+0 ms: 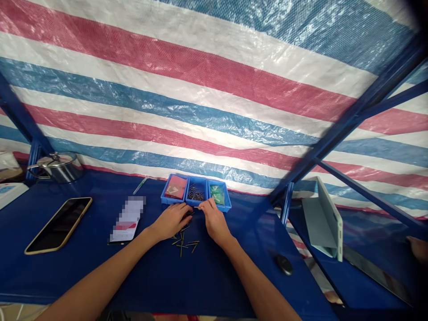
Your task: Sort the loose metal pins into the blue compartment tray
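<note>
In the head view a blue three-compartment tray stands in front of me on the blue table. Thin dark metal pieces, like small drill bits or screws, fill its middle compartment. My left hand rests at the tray's front with fingers and thumb curled around some dark thin pieces, partly hidden. Just right of it, my right hand pinches one end of a thin metal piece by the tray's front edge. Several loose thin metal pieces lie scattered on the table below my left hand.
The tray also holds pink packets and green packets. Left stand a phone, a lit phone, a thin stick and a steel pot. Right are a black oval object, a tablet in a case and another person's hand.
</note>
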`<state>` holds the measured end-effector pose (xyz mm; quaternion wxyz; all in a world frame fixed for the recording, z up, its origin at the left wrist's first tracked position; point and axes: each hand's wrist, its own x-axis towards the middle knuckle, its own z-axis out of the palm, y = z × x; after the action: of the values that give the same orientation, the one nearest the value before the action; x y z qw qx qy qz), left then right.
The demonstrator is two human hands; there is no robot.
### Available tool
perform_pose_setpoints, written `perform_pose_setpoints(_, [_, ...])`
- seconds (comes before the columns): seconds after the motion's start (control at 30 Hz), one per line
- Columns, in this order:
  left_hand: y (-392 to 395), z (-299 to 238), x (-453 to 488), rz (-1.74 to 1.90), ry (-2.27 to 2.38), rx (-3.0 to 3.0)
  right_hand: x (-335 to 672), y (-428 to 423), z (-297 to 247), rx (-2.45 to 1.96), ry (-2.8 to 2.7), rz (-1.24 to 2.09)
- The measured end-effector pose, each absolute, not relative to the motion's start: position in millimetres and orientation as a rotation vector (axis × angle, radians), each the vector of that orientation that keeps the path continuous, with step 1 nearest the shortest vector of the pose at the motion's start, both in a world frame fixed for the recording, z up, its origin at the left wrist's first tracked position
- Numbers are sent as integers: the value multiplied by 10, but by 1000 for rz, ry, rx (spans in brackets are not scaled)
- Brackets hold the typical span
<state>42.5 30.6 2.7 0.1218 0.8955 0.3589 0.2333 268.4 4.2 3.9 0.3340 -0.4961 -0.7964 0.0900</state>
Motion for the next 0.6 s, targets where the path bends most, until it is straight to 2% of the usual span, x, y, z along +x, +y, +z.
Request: perform_pose_setpoints(0.6, [282,47,422,654,1073,2613,2694,20,142,-1355,-1892,29])
